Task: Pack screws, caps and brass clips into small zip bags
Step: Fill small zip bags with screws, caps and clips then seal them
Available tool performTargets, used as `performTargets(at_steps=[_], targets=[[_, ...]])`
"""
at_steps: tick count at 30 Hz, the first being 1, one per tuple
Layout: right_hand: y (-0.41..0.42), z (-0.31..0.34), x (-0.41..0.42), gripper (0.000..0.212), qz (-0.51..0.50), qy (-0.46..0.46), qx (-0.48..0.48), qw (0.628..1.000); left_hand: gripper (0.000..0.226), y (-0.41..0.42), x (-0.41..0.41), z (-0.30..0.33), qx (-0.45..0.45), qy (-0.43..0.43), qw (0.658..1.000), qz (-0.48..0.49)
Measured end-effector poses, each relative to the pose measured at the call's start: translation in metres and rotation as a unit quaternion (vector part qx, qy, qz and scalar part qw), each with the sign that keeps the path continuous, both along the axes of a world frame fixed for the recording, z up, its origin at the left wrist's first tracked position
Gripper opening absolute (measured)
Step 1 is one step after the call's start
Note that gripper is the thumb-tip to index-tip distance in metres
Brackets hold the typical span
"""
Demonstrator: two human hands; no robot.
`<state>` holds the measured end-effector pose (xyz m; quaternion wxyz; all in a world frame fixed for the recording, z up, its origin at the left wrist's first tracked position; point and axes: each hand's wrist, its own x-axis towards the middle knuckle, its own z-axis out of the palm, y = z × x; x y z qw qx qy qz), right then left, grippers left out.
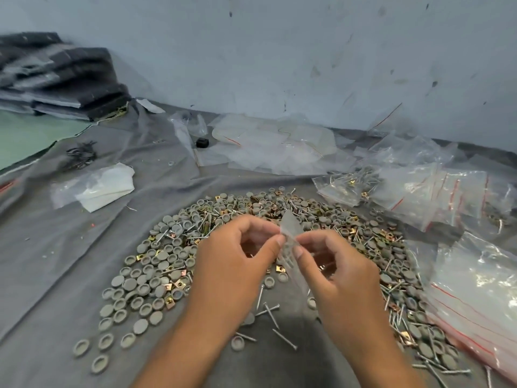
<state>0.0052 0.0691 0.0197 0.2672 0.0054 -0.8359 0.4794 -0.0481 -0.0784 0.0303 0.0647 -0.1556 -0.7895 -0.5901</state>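
Clear zip bag (289, 229) in both hands' pinching grip, left hand (235, 256), right hand (333, 264), above grey caps (145, 278).

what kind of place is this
Likely a small hand-packing workbench: a loose heap of caps, screws and clips on grey cloth, and stacks of zip bags against a scuffed wall.

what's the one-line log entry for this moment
left hand: pinches zip bag | right hand: pinches same bag | bag: held above parts pile
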Motion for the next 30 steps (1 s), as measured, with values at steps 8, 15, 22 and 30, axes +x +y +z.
performTargets(at_steps=[8, 15, 22, 30], targets=[[-0.016, -0.009, 0.003, 0.019, -0.013, 0.021, 0.12, 0.993, 0.016, -0.004, 0.01, 0.003, -0.053, 0.109, 0.99, 0.067], [0.016, -0.001, -0.004, 0.016, -0.023, -0.021, 0.124, 0.992, 0.016, -0.013, -0.003, -0.011, 0.021, 0.017, 0.992, -0.123], [0.01, -0.001, -0.011, 0.015, -0.012, -0.042, 0.103, 0.994, 0.026, -0.022, -0.017, -0.014, 0.08, -0.018, 0.988, -0.131], [0.003, -0.005, -0.018, 0.019, -0.025, -0.061, 0.115, 0.991, 0.014, -0.018, -0.013, -0.016, 0.031, 0.005, 0.994, -0.103]])
